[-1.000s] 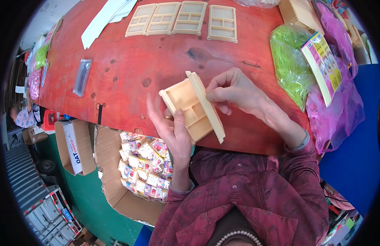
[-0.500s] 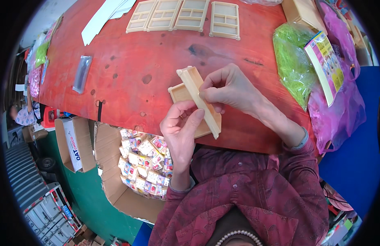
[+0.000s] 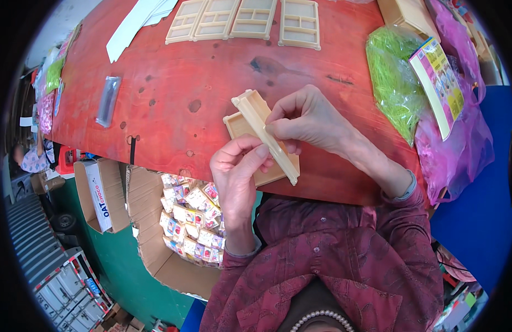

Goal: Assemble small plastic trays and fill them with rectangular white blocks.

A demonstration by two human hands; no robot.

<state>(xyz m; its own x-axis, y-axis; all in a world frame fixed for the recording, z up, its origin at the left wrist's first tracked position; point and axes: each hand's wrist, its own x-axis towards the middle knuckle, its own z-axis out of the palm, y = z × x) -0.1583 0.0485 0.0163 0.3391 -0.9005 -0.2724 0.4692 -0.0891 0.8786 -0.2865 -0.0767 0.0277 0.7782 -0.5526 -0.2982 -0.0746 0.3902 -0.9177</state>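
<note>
Well right of the held cream tray (image 3: 256,118), colourful lettered card (image 3: 441,88).

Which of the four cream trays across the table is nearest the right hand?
The rightmost tray, directly beyond the right hand. A strip of red table separates it from its neighbour; the other three trays sit close together, farther left.

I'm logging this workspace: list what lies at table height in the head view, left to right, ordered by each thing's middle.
Clear plastic packet → left hand → held cream-coloured tray piece → right hand → bright green bag → colourful booklet.
</note>
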